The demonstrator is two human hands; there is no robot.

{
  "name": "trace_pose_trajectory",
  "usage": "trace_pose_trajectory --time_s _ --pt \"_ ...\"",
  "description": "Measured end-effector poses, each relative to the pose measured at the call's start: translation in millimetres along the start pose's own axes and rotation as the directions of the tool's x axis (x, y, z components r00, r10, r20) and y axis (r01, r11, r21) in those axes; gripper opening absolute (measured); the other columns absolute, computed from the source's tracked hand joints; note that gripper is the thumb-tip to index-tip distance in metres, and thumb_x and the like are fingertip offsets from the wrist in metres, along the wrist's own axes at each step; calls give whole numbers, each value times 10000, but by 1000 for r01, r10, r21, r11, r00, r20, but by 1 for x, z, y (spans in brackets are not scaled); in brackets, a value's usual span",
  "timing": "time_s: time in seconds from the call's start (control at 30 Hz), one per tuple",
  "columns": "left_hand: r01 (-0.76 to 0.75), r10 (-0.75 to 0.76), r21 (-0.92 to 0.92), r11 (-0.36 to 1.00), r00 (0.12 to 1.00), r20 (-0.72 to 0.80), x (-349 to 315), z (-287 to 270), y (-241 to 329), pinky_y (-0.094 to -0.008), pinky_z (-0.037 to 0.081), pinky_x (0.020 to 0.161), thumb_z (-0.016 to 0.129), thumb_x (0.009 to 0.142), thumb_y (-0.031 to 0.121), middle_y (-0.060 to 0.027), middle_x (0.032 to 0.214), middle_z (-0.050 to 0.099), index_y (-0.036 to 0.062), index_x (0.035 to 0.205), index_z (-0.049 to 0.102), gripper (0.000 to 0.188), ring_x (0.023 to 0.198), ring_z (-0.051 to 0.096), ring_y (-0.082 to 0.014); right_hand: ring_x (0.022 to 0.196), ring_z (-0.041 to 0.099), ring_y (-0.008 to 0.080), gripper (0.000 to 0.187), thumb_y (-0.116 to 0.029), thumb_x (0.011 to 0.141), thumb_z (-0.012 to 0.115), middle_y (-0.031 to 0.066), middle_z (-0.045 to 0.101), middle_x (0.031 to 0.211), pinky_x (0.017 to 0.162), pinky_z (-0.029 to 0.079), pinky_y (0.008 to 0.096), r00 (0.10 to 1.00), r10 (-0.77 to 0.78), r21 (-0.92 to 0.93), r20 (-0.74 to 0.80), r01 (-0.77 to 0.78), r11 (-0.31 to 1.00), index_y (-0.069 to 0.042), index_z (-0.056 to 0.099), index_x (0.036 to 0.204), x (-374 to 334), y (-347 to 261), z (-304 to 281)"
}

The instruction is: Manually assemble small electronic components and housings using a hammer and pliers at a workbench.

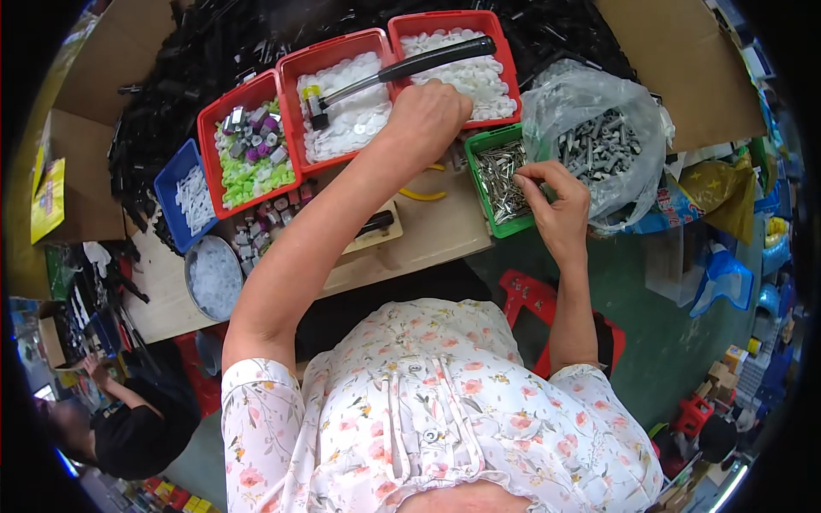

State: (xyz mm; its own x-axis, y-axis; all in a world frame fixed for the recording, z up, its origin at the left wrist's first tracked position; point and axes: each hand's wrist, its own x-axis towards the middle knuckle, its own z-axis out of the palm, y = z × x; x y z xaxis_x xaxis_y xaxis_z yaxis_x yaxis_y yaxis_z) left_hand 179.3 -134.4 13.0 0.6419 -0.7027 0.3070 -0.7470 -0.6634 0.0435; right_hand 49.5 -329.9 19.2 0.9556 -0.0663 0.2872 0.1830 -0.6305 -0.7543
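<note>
My left hand [430,120] reaches over the right red bin [513,81], which holds small white plastic pieces [479,90]. Its fingers curl down and look closed, but the fingertips are hidden behind the knuckles. Thumb and forefinger of my right hand [560,201] are pinched together on what looks like a small metal pin, at the edge of the green bin [513,227]. Several thin metal pins [500,171] fill that bin. A hammer [410,70] with a black handle lies across the red bins, just beyond my left hand.
More white pieces fill the middle red bin [282,68]; green, purple and silver parts [252,162] fill the left one. A blue bin [162,184], a round tin [190,274] and a clear bag [547,103] of grey parts stand around. Black parts [256,34] heap behind. Another person [141,427] works at left.
</note>
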Motion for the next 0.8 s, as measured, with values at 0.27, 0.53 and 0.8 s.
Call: trace_pose_trajectory --time_s 0.27,0.53,0.8 --pt "23 -80 -325 945 984 -161 -14 -18 -3 -376 547 669 651 826 89 -169 794 672 -14 776 677 118 803 692 -279 825 642 128 89 16 852 713 69 704 866 753 493 274 993 87 278 -82 -61 959 48 695 933 2 -10 6" --pt "280 -343 -874 -397 838 424 -95 -45 26 -226 475 636 621 990 178 -65 919 714 -21 1179 680 280 784 635 -106 960 651 189 105 58 850 702 131 681 1041 842 510 291 979 -174 546 -109 205 812 46 685 953 12 -54 48" --pt "112 -314 -712 -693 842 438 -135 -43 31 -218 482 646 610 1000 170 -93 949 699 -29 1201 654 287 803 639 -120 906 672 194 113 59 826 716 126 695 986 791 524 285 969 -246 417 -39 239 877 34 691 933 8 -84 69"
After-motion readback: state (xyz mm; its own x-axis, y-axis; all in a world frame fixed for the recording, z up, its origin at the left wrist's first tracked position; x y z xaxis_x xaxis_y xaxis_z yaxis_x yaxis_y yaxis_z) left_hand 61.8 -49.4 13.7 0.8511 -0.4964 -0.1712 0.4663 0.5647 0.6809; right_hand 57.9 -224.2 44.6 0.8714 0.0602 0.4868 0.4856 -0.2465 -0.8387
